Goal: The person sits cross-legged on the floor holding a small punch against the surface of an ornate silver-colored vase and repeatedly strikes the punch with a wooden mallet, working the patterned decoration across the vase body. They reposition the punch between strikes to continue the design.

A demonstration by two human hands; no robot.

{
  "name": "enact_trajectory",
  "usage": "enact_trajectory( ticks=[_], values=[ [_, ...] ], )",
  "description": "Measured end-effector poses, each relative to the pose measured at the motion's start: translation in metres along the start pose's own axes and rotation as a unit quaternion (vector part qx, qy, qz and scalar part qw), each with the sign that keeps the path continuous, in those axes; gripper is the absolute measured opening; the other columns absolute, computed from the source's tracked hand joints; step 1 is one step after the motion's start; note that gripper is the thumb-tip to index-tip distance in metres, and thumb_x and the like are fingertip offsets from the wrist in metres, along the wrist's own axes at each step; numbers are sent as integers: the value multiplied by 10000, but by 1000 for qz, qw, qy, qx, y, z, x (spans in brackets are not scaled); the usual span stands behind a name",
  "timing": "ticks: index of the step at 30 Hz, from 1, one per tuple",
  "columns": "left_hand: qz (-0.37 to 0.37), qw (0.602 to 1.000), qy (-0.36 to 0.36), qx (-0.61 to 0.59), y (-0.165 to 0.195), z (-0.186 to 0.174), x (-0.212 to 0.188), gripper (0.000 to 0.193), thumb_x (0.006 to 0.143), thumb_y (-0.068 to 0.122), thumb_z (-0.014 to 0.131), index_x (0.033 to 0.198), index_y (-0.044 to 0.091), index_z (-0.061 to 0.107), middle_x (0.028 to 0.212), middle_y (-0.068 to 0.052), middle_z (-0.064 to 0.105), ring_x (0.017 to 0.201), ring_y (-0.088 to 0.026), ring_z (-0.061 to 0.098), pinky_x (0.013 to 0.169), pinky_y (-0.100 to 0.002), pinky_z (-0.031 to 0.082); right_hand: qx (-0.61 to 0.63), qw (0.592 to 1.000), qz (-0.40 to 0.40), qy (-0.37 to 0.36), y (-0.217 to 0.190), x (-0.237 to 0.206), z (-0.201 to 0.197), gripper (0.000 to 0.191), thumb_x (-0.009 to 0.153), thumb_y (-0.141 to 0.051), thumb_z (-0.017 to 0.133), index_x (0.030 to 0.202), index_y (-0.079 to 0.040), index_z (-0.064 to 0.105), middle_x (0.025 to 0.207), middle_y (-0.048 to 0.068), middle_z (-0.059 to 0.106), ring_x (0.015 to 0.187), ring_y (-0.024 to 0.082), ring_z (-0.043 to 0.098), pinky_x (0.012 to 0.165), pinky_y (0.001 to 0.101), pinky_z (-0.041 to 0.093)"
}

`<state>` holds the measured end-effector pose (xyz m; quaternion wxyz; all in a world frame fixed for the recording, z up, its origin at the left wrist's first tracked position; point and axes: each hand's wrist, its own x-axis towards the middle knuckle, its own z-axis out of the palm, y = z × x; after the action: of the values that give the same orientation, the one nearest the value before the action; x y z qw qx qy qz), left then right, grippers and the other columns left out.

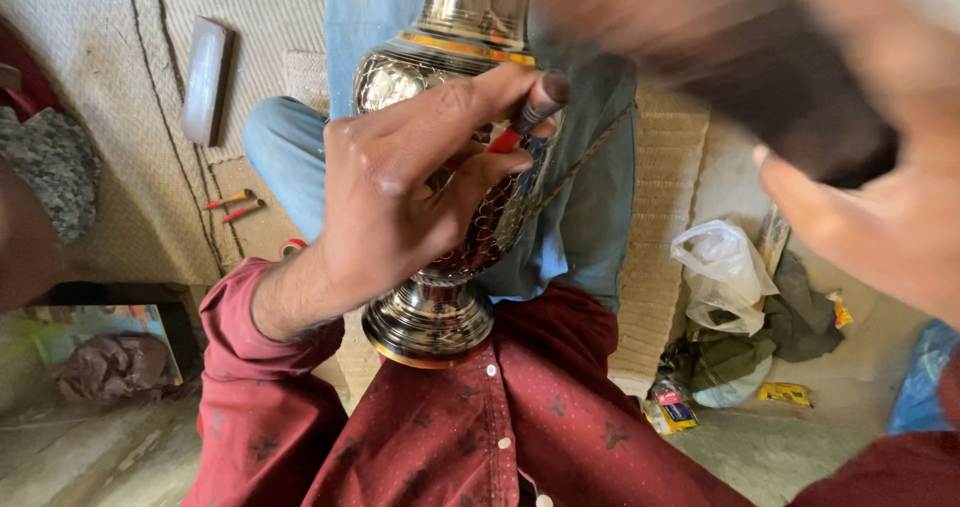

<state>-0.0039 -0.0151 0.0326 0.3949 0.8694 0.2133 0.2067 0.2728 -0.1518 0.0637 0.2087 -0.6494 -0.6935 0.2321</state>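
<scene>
Left hand: the left hand (385, 182) comes in from the lower left, maroon sleeve pushed up the forearm, wrist bent, knuckles up, lying across the belly of the vase.
Left grip: thumb and fingers pinched together on a thin red-handled tool with a dark rounded butt (528, 117), its working end pressed to the metal.
Right hand: the right hand (880, 227) is raised at the right edge, blurred; its palm faces inward behind a dark blurred object (770, 87); whether the fingers clasp it cannot be told.
Vase: the shiny engraved silver-coloured metal vase with an orange band (450, 57) stands tilted in the lap, its round foot against the maroon shirt (520, 427).
Around: a crumpled clear plastic bag (720, 272) lies on the floor to the right, a flat grey block (205, 79) on the woven mat at upper left.
</scene>
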Motion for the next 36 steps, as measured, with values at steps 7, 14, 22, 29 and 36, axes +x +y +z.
enact_trajectory(
  ticks=[7, 14, 22, 29, 36],
  values=[
    [10, 994, -16, -111, 5, -6, 13, 399, 994, -130, 715, 1318, 44, 558, 1212, -62, 716, 1077, -161, 763, 847, -254, 648, -1, 998, 40, 56, 12, -35, 26, 816, 780, 99, 769, 1504, 57, 397, 956, 234, 685, 803, 280, 698, 697, 394, 552],
    [29, 995, -77, -62, 2, -12, 34, 498, 919, -86, 761, 1350, 73, 568, 1187, -84, 725, 970, -180, 768, 756, -311, 598, 153, 960, 132, 191, 30, -80, 99, 768, 968, 15, 826, 1567, 14, 346, 944, 111, 675, 828, 163, 694, 801, 290, 575],
    [164, 962, -213, -47, -18, -18, 57, 623, 850, -13, 792, 1422, 118, 580, 1288, -59, 735, 1082, -311, 728, 856, -384, 597, 277, 901, 158, 296, 41, -131, 176, 894, 1057, 120, 775, 1617, -195, 155, 1071, 131, 641, 869, 174, 646, 851, 290, 585],
    [145, 956, -253, -37, -20, -17, 59, 665, 859, -20, 793, 1468, 170, 606, 1150, -38, 766, 988, -252, 756, 800, -376, 595, 195, 930, 121, 288, 60, -150, 160, 1102, 1025, 141, 739, 1663, -344, -17, 1038, 154, 647, 768, 193, 601, 725, 291, 533],
    [92, 980, -172, -49, -1, -18, 42, 564, 877, -44, 755, 1389, 107, 573, 1103, -25, 749, 995, -218, 750, 774, -349, 582, 201, 954, 71, 210, 38, -86, 93, 807, 1016, 85, 737, 1593, -54, 191, 986, 152, 649, 790, 221, 655, 740, 320, 565]
  ],
)
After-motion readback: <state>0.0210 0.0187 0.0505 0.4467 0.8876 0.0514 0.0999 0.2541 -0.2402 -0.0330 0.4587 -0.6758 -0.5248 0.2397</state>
